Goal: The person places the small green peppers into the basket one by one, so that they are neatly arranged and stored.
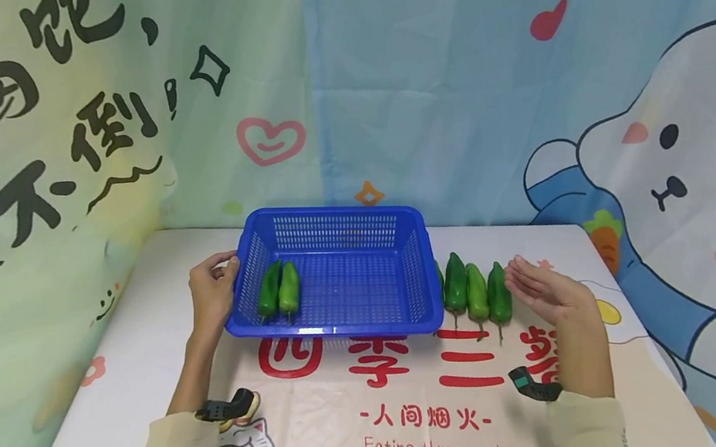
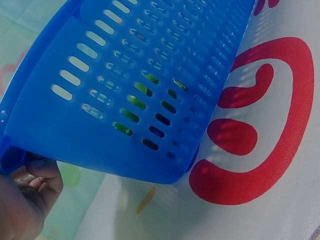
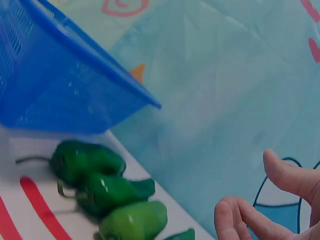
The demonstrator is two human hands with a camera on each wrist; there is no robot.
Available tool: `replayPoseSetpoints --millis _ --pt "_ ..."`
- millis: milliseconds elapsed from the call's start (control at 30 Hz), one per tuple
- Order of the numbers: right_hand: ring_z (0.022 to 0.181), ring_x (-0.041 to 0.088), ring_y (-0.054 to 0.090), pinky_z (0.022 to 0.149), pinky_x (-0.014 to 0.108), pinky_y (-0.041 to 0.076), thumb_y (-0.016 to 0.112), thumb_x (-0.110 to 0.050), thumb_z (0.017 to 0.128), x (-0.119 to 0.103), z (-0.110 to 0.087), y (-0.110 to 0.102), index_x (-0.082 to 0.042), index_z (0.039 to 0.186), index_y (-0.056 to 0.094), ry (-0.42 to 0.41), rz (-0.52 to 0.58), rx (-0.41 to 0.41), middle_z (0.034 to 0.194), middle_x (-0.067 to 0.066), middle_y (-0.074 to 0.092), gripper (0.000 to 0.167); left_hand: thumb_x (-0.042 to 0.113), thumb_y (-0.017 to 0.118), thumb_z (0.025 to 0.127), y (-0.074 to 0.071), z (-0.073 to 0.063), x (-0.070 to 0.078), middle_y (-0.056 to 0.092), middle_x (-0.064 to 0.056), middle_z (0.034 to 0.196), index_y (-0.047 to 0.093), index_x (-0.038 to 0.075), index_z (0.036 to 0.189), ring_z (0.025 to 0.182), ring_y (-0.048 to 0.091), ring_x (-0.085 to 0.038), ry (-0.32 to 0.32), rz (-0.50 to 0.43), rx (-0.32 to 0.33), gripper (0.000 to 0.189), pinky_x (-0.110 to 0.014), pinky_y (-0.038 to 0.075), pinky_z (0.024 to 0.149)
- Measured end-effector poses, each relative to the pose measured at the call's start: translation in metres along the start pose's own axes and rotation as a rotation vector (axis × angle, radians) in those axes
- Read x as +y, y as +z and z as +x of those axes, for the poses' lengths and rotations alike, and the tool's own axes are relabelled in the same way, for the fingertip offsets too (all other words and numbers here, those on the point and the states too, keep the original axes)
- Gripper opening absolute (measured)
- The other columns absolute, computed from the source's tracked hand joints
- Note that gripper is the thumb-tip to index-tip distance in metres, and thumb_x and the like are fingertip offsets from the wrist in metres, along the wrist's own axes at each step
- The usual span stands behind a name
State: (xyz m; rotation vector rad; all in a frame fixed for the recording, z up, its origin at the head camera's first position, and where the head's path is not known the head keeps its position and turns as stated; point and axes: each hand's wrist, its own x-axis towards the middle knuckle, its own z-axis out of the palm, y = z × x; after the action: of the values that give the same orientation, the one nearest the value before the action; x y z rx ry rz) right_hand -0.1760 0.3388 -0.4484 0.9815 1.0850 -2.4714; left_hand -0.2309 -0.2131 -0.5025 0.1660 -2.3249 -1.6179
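Observation:
A blue plastic basket (image 1: 353, 327) with slotted walls stands toward the back of the table. Two green peppers (image 1: 288, 289) lie side by side at its left end. My left hand (image 1: 213, 293) holds the basket's left rim, its fingers (image 2: 47, 176) curled at the edge in the left wrist view. Beside the basket's right wall, several more green peppers (image 1: 476, 292) lie in a row, one partly hidden behind the basket. Just right of that row is my right hand (image 1: 548, 291), fingers loosely extended and nothing held.
A printed tablecloth (image 1: 392, 437) with red characters and English text covers the table. Behind and to the left hang patterned cloth backdrops (image 1: 441, 124) close to the table's edges. A black wrist camera (image 1: 532, 387) sits on the right wrist.

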Motion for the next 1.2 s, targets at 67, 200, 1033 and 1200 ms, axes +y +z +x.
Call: replayPoseSetpoints --millis 67,200,1033,1200 --pt "0.101 0.015 0.081 0.109 0.03 0.056 0.086 -0.013 0.093 -0.001 0.001 -0.007 -0.021 0.129 0.08 0.013 0.001 0.019 0.098 0.003 0.084 0.036 0.016 0.062 0.111 0.0 -0.001 0.001 0.075 -0.032 0.094 0.074 -0.007 0.131 0.061 0.061 0.0 0.001 0.005 -0.005 0.032 -0.017 0.05 0.055" --pt "0.096 0.015 0.081 0.108 0.028 0.056 0.087 -0.017 0.093 -0.003 0.004 -0.019 -0.013 0.093 0.087 0.024 -0.037 0.034 0.096 0.002 0.084 0.004 0.016 0.062 0.112 0.001 -0.001 0.0 0.074 -0.028 0.09 0.074 -0.006 0.131 0.061 0.06 -0.001 0.003 0.017 -0.006 0.032 -0.017 0.05 0.055" --pt "0.079 0.011 0.079 0.102 0.035 0.059 0.085 -0.021 0.096 0.018 0.043 -0.032 -0.012 0.097 0.088 -0.122 -0.517 0.298 0.073 -0.004 0.079 0.009 0.014 0.063 0.111 -0.002 0.001 -0.001 0.072 -0.016 0.078 0.075 -0.006 0.129 0.057 0.058 0.0 0.013 -0.003 -0.011 0.03 -0.018 0.047 0.051" --pt "0.132 0.028 0.066 0.128 0.044 0.04 0.084 -0.027 0.097 0.027 0.05 -0.018 0.008 0.152 0.056 -0.193 -0.701 0.444 0.114 0.02 0.082 0.071 0.014 0.063 0.111 -0.001 0.001 0.001 0.072 -0.02 0.08 0.075 -0.007 0.13 0.058 0.058 0.0 0.007 -0.001 -0.01 0.03 -0.018 0.047 0.052"
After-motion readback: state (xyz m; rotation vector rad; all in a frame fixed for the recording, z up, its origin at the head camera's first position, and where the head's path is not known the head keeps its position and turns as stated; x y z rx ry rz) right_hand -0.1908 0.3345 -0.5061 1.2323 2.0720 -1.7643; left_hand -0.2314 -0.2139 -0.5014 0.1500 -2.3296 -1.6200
